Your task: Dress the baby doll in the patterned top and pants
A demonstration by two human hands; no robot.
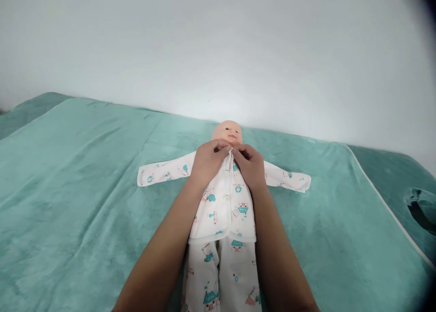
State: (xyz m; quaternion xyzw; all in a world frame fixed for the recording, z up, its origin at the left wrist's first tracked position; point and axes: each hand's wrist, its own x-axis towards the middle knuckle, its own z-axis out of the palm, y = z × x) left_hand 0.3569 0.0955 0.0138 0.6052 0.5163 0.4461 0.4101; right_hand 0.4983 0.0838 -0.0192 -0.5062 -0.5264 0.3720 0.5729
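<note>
Currently L hand [208,161] & R hand [251,166] pinch white top [218,212] at collar, fingertips closed, approx. equally near. Doll [227,130] wears it, lengthwise on green blanket [102,189], head just beyond hands

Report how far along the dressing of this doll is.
Looks done: jacket and trousers seem to be on the doll, sleeves spread to both sides. In hand: the left hand and right hand pinch the jacket's front at the neck. Probably left: finishing the front closure; whether the lower button is fastened, I cannot tell.
</note>
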